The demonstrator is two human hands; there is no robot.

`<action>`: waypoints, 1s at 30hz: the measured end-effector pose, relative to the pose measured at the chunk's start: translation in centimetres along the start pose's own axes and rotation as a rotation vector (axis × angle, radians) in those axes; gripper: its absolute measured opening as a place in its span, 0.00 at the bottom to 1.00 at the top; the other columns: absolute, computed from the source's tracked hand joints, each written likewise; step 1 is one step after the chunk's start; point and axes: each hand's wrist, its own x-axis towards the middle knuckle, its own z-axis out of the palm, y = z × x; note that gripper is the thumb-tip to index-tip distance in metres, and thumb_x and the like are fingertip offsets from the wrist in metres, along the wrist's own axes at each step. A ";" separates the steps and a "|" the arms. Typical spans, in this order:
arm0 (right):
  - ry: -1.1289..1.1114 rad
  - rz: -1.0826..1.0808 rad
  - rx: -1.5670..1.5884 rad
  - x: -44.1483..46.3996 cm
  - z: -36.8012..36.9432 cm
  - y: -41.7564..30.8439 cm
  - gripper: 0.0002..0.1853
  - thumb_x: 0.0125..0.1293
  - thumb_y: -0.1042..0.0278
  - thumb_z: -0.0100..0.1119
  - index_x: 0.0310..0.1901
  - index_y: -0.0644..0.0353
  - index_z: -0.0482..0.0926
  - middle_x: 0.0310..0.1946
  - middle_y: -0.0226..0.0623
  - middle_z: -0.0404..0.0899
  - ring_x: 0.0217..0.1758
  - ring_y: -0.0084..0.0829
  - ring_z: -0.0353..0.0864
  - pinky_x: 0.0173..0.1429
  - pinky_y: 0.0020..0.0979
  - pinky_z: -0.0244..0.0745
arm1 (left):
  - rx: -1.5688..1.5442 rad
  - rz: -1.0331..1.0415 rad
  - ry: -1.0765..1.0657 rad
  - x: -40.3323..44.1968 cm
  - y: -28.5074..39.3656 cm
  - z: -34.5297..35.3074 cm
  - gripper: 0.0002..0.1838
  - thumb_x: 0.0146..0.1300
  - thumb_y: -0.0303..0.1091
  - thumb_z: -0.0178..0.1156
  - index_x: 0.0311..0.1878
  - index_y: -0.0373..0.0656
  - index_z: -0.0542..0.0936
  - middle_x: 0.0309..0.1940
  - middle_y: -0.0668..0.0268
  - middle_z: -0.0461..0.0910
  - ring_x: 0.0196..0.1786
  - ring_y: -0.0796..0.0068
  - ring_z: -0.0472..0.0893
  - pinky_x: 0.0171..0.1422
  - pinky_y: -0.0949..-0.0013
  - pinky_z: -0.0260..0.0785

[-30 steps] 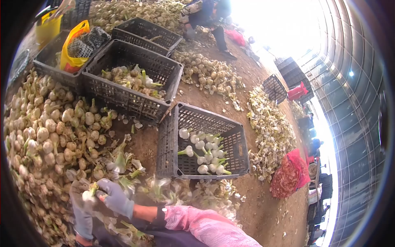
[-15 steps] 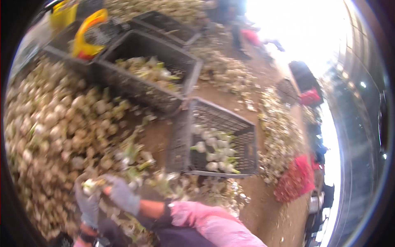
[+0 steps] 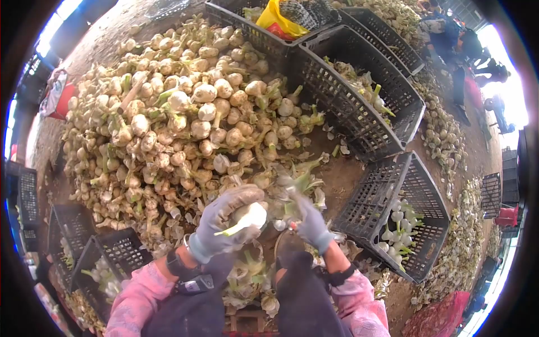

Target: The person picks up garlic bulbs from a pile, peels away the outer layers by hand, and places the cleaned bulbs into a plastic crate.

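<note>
My left hand (image 3: 222, 216), in a grey glove, holds a white garlic bulb (image 3: 254, 215) with its cut green stem pointing left. To its right, my gloved right hand (image 3: 314, 226) is raised, its fingers smeared by motion. A small orange-red spot shows at its thumb side; I cannot make out what it is. Blurred pale leaves or skins appear just above that hand. Ahead of both hands lies a large heap of untrimmed garlic (image 3: 191, 112). Garlic skins and leaves (image 3: 247, 281) litter the ground between my legs.
At right, a tilted black crate (image 3: 370, 196) holds clean white garlic bulbs (image 3: 400, 224). Behind it stands another crate (image 3: 348, 112) with trimmings, and a yellow bag (image 3: 283, 19) rests at the top. More crates (image 3: 115, 250) are at lower left. Several people are at the upper right.
My view has swung left and levelled, bringing the heap to the middle. My hands, earlier together at the bulb, are now apart, and the bulb in my left hand looks whiter.
</note>
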 end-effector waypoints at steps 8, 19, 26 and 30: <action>-0.178 -0.056 0.543 -1.8 5.1 -3.8 0.33 0.73 0.64 0.53 0.74 0.65 0.54 0.65 0.39 0.69 0.63 0.28 0.72 0.66 0.29 0.67 | 0.265 0.142 -0.130 1.1 1.3 0.0 0.26 0.55 0.25 0.64 0.60 0.37 0.75 0.54 0.53 0.80 0.62 0.52 0.76 0.65 0.60 0.69; 0.169 -0.311 -0.329 -2.4 7.0 -5.4 0.27 0.65 0.70 0.60 0.65 0.69 0.70 0.58 0.46 0.78 0.60 0.30 0.76 0.64 0.29 0.69 | 0.518 0.167 0.114 -0.3 -0.3 0.0 0.09 0.52 0.21 0.68 0.38 0.40 0.82 0.37 0.61 0.83 0.35 0.66 0.82 0.40 0.71 0.75; 0.095 -0.129 0.156 -2.1 7.3 -5.0 0.27 0.68 0.69 0.58 0.66 0.71 0.66 0.56 0.43 0.78 0.56 0.29 0.78 0.62 0.28 0.71 | -0.312 -0.488 0.233 -0.8 -0.3 -0.4 0.03 0.62 0.24 0.59 0.37 0.36 0.80 0.32 0.73 0.80 0.33 0.89 0.75 0.39 0.80 0.71; 0.075 -0.093 0.243 -1.9 7.0 -4.7 0.28 0.69 0.68 0.59 0.67 0.71 0.66 0.57 0.42 0.77 0.56 0.25 0.77 0.61 0.26 0.72 | -0.253 -0.357 0.224 -0.3 -0.2 -0.7 0.04 0.59 0.24 0.65 0.35 0.38 0.79 0.31 0.70 0.81 0.32 0.83 0.78 0.38 0.77 0.71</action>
